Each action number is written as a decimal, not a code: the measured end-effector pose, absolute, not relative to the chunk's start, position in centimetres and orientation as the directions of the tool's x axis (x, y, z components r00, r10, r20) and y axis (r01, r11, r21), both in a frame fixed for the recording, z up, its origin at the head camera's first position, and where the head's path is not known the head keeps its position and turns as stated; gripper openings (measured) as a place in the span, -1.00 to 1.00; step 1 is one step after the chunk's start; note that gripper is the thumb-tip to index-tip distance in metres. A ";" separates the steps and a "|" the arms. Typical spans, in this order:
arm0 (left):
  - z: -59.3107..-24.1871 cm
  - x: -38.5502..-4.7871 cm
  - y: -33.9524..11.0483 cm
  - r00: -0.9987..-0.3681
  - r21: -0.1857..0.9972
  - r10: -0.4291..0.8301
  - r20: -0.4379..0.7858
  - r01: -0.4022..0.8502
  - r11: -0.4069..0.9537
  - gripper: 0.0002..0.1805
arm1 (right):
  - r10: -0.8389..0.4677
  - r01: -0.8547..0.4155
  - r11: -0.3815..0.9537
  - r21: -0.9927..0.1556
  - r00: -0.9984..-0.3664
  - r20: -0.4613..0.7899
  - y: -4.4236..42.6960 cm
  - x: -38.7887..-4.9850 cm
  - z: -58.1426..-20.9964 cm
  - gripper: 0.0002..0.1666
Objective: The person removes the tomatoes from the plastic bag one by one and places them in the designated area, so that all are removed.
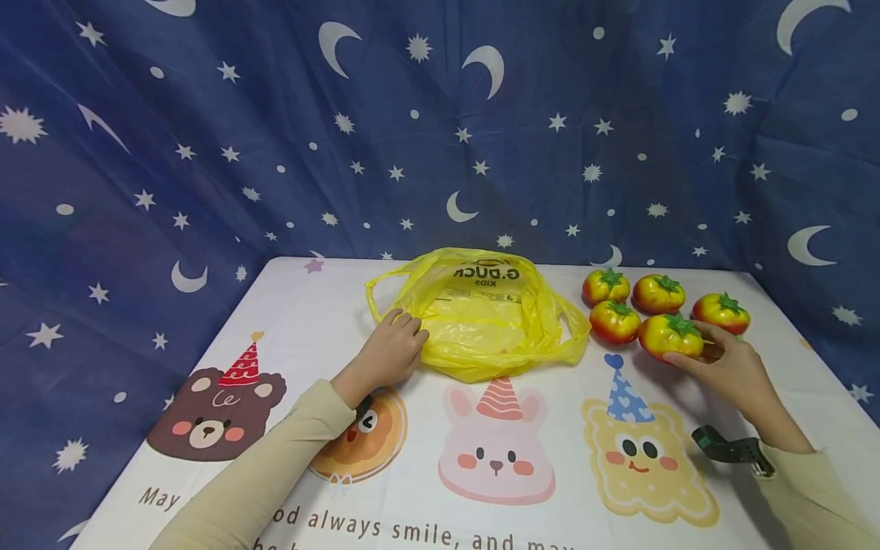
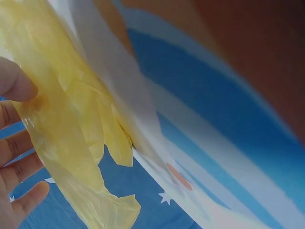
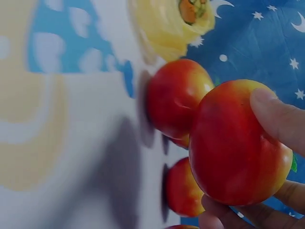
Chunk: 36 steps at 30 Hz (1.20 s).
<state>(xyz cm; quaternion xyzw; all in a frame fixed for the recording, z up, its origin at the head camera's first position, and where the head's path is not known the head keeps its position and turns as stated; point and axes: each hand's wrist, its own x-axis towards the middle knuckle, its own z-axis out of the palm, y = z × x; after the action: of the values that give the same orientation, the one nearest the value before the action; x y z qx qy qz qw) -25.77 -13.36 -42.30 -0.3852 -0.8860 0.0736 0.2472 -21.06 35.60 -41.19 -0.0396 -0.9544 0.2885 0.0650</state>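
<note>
A yellow plastic bag lies on the table with its mouth spread wide and its handles out to both sides. My left hand pinches the bag's near left rim; in the left wrist view the thumb presses on the thin yellow film. At the right, my right hand grips a red-and-yellow toy tomato with a green leafy top. The right wrist view shows that held tomato raised off the cloth, thumb on one side and fingers on the other.
Several more tomatoes stand behind the held one, among them a near-left one, a back one and a right one. A white cartoon-printed cloth covers the table. A blue star-patterned curtain hangs behind.
</note>
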 end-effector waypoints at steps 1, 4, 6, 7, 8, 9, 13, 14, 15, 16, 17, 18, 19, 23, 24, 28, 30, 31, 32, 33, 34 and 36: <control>-42.3 -25.8 -13.4 -0.581 -0.321 0.719 0.381 0.647 0.692 -0.90 | 0.110 0.035 0.828 -0.560 -0.989 0.101 35.2 -21.0 -40.3 0.01; -42.3 -25.8 -13.4 -0.580 -0.318 0.720 0.381 0.649 0.691 -0.90 | 0.104 0.043 0.817 -0.575 -0.992 0.074 35.0 -21.3 -38.5 0.01; -42.3 -25.8 -13.4 -0.578 -0.316 0.721 0.383 0.651 0.690 -0.91 | 0.099 0.052 0.813 -0.581 -0.994 0.049 35.4 -22.0 -38.0 0.02; -42.3 -25.8 -13.4 -0.578 -0.316 0.721 0.383 0.651 0.690 -0.91 | 0.093 0.055 0.809 -0.585 -0.995 0.035 35.6 -22.4 -37.9 0.03; -42.3 -25.8 -13.4 -0.578 -0.317 0.721 0.382 0.651 0.690 -0.91 | 0.080 0.050 0.808 -0.587 -0.996 0.025 35.9 -22.8 -37.8 0.04; -42.3 -25.9 -13.4 -0.578 -0.318 0.721 0.383 0.650 0.690 -0.91 | 0.065 0.043 0.809 -0.586 -0.998 0.016 36.2 -23.2 -37.7 0.03; -42.3 -25.9 -13.3 -0.578 -0.321 0.721 0.382 0.649 0.690 -0.91 | -0.011 -0.008 0.831 -0.557 -1.000 -0.002 37.2 -24.6 -37.3 0.01; -42.3 -25.9 -13.3 -0.578 -0.322 0.721 0.383 0.648 0.690 -0.91 | -0.031 -0.022 0.835 -0.550 -0.999 -0.008 37.4 -24.9 -37.3 -0.01; -42.3 -25.9 -13.3 -0.577 -0.322 0.721 0.384 0.648 0.690 -0.91 | -0.046 -0.030 0.838 -0.545 -0.999 -0.016 37.6 -25.1 -37.2 -0.01; -42.3 -25.9 -13.3 -0.575 -0.323 0.722 0.386 0.649 0.689 -0.91 | -0.059 -0.038 0.842 -0.538 -0.998 -0.023 37.7 -25.3 -37.2 -0.02; -42.3 -25.9 -13.3 -0.573 -0.325 0.722 0.387 0.649 0.688 -0.91 | -0.070 -0.044 0.847 -0.530 -0.997 -0.029 37.9 -25.6 -37.2 -0.02; -42.3 -25.8 -13.3 -0.571 -0.326 0.723 0.388 0.649 0.688 -0.91 | -0.082 -0.049 0.847 -0.529 -0.996 -0.039 38.0 -25.7 -37.2 -0.02; -42.3 -25.9 -13.3 -0.570 -0.326 0.724 0.389 0.650 0.687 -0.91 | -0.091 -0.052 0.849 -0.526 -0.995 -0.047 38.0 -25.9 -37.2 -0.02; -42.4 -25.8 -13.4 -0.572 -0.328 0.724 0.386 0.649 0.687 -0.92 | -0.122 -0.065 0.856 -0.513 -0.989 -0.078 38.2 -26.6 -37.4 0.00; -42.4 -25.8 -13.4 -0.572 -0.327 0.724 0.386 0.649 0.687 -0.93 | -0.131 -0.067 0.856 -0.513 -0.987 -0.088 38.3 -26.7 -37.4 0.01; -42.5 -25.9 -13.4 -0.574 -0.327 0.722 0.386 0.647 0.689 -0.93 | -0.157 -0.084 0.864 -0.496 -0.982 -0.108 38.7 -27.2 -37.7 0.01; -42.5 -25.9 -13.4 -0.574 -0.327 0.722 0.388 0.646 0.689 -0.92 | -0.173 -0.102 0.868 -0.486 -0.979 -0.103 38.9 -27.5 -37.7 -0.01; -42.5 -25.9 -13.4 -0.573 -0.328 0.722 0.388 0.646 0.689 -0.92 | -0.181 -0.111 0.869 -0.482 -0.978 -0.101 39.0 -27.6 -37.8 -0.02; -42.4 -25.9 -13.4 -0.574 -0.326 0.722 0.387 0.647 0.689 -0.92 | -0.188 -0.119 0.871 -0.477 -0.977 -0.099 39.1 -27.7 -37.8 -0.04; -42.4 -25.9 -13.4 -0.574 -0.325 0.722 0.386 0.648 0.689 -0.92 | -0.192 -0.123 0.872 -0.473 -0.976 -0.100 39.2 -27.8 -37.8 -0.04; -42.4 -25.9 -13.4 -0.576 -0.324 0.722 0.384 0.648 0.689 -0.92 | -0.196 -0.126 0.873 -0.471 -0.975 -0.103 39.3 -27.9 -37.8 -0.05; -42.5 -26.0 -13.4 -0.578 -0.321 0.722 0.379 0.650 0.689 -0.92 | -0.205 -0.129 0.874 -0.468 -0.972 -0.116 39.6 -28.1 -37.9 -0.04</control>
<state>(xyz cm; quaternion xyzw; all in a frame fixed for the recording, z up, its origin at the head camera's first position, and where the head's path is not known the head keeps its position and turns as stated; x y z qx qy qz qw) -25.97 -13.40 -42.45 -0.3874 -0.8853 0.0735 0.2464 -28.06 39.57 -37.88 0.0865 -0.9646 0.2354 -0.0812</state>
